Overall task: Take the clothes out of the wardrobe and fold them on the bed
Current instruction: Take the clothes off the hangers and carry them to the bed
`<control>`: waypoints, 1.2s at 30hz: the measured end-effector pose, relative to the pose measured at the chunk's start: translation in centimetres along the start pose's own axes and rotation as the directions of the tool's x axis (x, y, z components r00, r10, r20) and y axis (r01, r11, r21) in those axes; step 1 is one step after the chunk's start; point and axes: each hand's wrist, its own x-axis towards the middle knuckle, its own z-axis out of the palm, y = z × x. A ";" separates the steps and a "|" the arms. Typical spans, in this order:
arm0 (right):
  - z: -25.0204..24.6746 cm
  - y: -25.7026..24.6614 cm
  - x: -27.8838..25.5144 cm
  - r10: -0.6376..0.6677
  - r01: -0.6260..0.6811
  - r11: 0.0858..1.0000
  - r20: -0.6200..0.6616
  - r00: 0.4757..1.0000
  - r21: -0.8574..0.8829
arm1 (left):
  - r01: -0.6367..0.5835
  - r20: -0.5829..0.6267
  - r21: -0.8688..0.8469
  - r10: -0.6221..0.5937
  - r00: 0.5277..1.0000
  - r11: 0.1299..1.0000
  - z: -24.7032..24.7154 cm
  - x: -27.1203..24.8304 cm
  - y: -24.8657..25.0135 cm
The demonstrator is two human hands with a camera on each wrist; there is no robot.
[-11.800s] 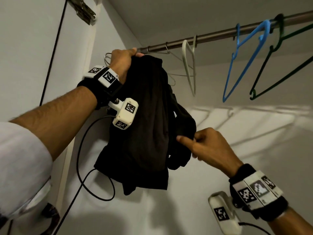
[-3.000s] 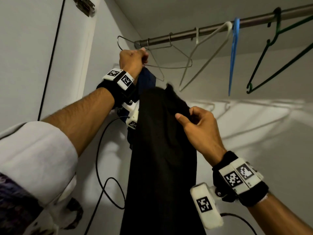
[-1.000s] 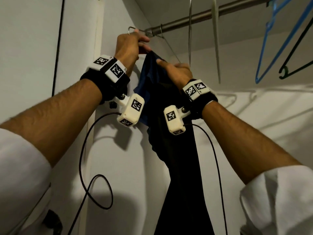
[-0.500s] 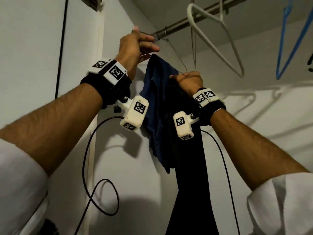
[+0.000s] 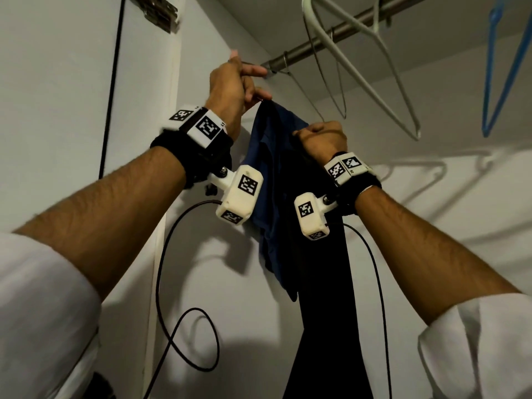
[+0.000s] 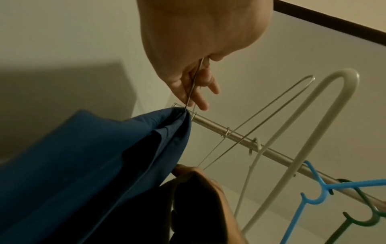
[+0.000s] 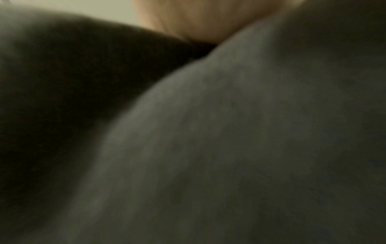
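A navy blue garment (image 5: 269, 174) (image 6: 89, 165) hangs from a thin wire hanger (image 6: 193, 82) at the left end of the wardrobe rail (image 5: 322, 44) (image 6: 240, 138). My left hand (image 5: 230, 87) (image 6: 194, 79) holds the wire of that hanger just under the rail. A long black garment (image 5: 322, 283) (image 6: 129, 214) hangs straight down beside the blue one. My right hand (image 5: 319, 138) (image 6: 200, 186) grips its top edge in a fist. The right wrist view is filled with blurred dark cloth (image 7: 229, 148).
A white plastic hanger (image 5: 359, 61) (image 6: 309, 132), an empty wire hanger (image 5: 331, 90) (image 6: 261, 122) and a blue hanger (image 5: 501, 70) (image 6: 309, 198) hang on the rail to the right. A green hanger (image 6: 359, 221) follows. The wardrobe side wall (image 5: 201, 254) stands close on the left.
My right hand has moved down and to the right, away from the blue garment's top, pulling the black garment with it. My left hand stays at the wire hanger.
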 end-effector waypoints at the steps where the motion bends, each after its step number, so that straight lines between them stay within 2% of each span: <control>1: 0.0 -0.2 -0.1 -0.021 0.021 1.000 -0.025 0.999 -0.008 | -0.004 -0.005 0.006 0.004 1.000 1.000 0.0 0.1 -0.1; 5: -0.3 0.1 -1.6 -0.105 0.104 0.994 -0.057 0.993 -0.022 | -0.031 -0.040 0.063 0.034 0.999 0.998 0.5 0.2 -0.2; 11: -1.7 1.2 -7.7 -0.344 0.352 0.929 0.086 0.935 -0.111 | -0.039 -0.058 0.119 0.046 0.997 0.992 0.6 -0.3 0.1; 20: -4.2 2.7 -12.4 -0.462 0.481 0.874 0.199 0.864 -0.063 | -0.022 -0.095 0.043 0.026 0.995 0.999 0.4 0.2 0.2; 27: -5.4 3.5 -16.8 -0.436 0.468 0.883 0.324 0.839 -0.024 | -0.025 -0.107 0.052 0.031 0.994 0.998 0.5 0.3 0.4; 32: -6.1 3.6 -19.4 -0.426 0.469 0.883 0.439 0.791 0.012 | -0.040 -0.105 0.059 0.046 0.993 0.997 0.3 0.4 0.1; 34: -6.1 3.1 -18.9 -0.392 0.435 0.901 0.434 0.811 0.001 | -0.042 -0.107 0.039 0.046 0.993 0.998 0.3 0.6 0.0; 36: -5.7 2.3 -16.8 -0.315 0.336 0.942 0.336 0.888 -0.006 | -0.037 -0.102 0.039 0.041 0.994 0.999 0.2 0.8 -0.3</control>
